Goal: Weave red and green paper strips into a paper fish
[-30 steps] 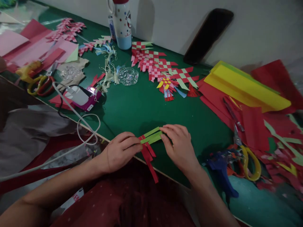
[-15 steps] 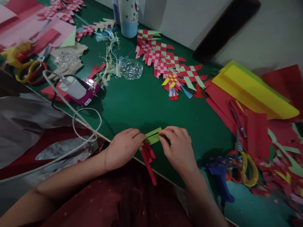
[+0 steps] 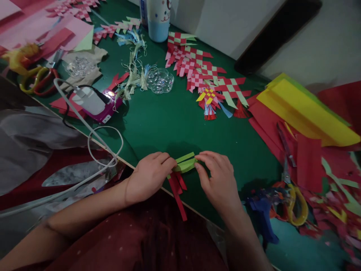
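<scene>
Green paper strips [image 3: 185,166] and red paper strips [image 3: 177,195]: in front of the white-and-blue bottle [image 3: 158,30], well apart. Left hand [image 3: 150,175]: fingers clamped on the strips' left end. Right hand [image 3: 216,171]: thumb and forefinger pinched on lower green strip's tip. Woven paper fish [image 3: 203,71] lie right of bottle.

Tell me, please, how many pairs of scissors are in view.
2: the left pair near the pink paper, the right pair by the red paper; others may be hidden.

On the table [image 3: 158,126] behind the strips [image 3: 177,192], tassels [image 3: 133,82] lie left of paper fish [image 3: 195,80].
</scene>
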Action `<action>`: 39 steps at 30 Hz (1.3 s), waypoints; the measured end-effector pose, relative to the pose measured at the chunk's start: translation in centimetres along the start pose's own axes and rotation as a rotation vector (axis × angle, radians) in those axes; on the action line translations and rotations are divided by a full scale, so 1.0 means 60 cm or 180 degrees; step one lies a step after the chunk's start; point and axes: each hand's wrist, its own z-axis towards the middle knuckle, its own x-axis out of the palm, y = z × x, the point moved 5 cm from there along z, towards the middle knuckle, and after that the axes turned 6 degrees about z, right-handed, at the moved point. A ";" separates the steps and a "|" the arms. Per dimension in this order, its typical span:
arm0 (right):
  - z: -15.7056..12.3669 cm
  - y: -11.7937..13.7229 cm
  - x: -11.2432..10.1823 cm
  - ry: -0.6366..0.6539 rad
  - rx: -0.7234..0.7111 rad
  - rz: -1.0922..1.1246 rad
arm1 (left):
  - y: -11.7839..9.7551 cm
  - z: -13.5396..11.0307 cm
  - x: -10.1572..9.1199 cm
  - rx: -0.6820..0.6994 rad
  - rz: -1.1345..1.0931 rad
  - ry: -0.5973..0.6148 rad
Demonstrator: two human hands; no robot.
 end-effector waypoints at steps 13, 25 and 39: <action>-0.082 0.048 -0.008 -0.0010 -0.0775 0.0318 | 0.004 -0.003 0.002 -0.0022 -0.0164 -0.0032; -0.075 0.030 0.004 -0.0101 -0.0731 0.0323 | 0.004 -0.006 0.003 0.0097 -0.0093 -0.0293; -0.070 0.043 0.021 0.0075 0.0339 0.0456 | 0.005 -0.009 0.001 0.0051 -0.0131 -0.0480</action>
